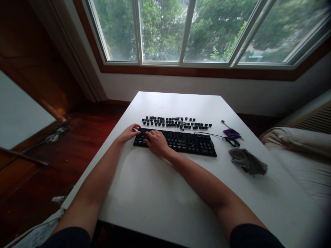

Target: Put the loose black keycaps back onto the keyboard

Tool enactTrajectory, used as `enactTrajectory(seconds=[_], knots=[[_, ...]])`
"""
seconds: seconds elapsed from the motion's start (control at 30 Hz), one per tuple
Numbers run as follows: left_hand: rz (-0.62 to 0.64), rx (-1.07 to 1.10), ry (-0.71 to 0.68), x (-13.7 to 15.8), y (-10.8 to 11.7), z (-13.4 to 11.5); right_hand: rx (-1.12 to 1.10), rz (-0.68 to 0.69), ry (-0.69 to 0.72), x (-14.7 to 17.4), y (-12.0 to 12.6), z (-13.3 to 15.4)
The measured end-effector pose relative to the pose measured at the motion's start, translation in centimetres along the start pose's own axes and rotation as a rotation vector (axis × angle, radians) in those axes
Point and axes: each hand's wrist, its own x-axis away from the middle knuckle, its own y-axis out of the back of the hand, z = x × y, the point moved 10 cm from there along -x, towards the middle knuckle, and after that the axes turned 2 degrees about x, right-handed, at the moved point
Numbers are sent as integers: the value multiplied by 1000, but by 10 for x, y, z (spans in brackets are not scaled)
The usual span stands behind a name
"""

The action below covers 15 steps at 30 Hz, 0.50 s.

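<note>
A black keyboard (181, 142) lies flat on the white table, in front of me. At its upper left corner, my left hand (128, 133) has its fingers bent around the edge, thumb close to the near side. My right hand (157, 142) lies palm down over the left part of the keys, its fingers stretched forward and its thumb apart. Whether a fingertip presses a key is too small to tell. Beyond the keyboard, loose black keycaps (162, 122) sit in uneven rows. The keys beneath my right hand are hidden.
On the white table (165, 193), a crumpled grey cloth (248, 162) lies at the right. Nearby are a purple cloth (232, 133), a coiled black cable (232, 142) and a small brush-like tool (224, 122). A window stands behind the table, and a cushioned seat (289, 151) adjoins its right side.
</note>
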Motion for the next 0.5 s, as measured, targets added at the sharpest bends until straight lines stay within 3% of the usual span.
enactTrajectory(seconds=[0.27, 0.5], knots=[[-30, -10, 10, -5, -1, 5, 8, 27, -78, -26, 7, -21], [-117, -124, -43, -6, 3, 5, 174, 29, -86, -83, 0, -29]])
